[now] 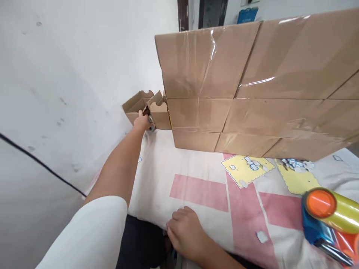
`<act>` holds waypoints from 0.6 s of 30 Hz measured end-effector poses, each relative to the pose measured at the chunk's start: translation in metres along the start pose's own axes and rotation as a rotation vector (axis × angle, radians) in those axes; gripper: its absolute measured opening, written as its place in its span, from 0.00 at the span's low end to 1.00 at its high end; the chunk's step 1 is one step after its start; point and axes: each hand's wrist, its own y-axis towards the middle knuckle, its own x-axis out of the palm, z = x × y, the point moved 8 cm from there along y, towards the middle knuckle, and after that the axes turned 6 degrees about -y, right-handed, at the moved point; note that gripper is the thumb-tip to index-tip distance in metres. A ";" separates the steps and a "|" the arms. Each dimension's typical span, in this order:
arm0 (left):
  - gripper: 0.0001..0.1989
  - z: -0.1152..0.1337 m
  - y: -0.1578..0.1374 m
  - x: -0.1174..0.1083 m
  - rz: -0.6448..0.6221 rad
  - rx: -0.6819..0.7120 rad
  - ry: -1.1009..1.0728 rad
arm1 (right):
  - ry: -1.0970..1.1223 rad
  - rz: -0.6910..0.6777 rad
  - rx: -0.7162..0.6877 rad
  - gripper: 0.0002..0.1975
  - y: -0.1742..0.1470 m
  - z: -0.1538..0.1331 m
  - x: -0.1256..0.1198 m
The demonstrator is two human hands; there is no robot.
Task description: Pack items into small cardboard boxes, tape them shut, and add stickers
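Observation:
My left hand (pixel 143 121) reaches far out to the small open cardboard boxes by the wall, fingers bent at the gap between the left box (pixel 134 106) and the right one (pixel 160 116). A small item with blue and dark patches (pixel 152 123) shows at its fingers, too small to name. My right hand (pixel 186 232) rests curled near the front edge of the bed, back upward; its fingertips and anything inside them are hidden.
A wall of taped cardboard boxes (pixel 202 114) stands across the sheet (pixel 157 168). Yellow cards (pixel 238 170) with small cutout pieces lie before it. A yellow tube with an orange end (pixel 321 202) lies at the right. The white wall (pixel 70 93) bounds the left side.

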 end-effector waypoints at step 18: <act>0.20 0.002 -0.115 -0.163 0.509 -0.006 -0.024 | 0.231 0.015 0.154 0.16 0.018 0.021 -0.013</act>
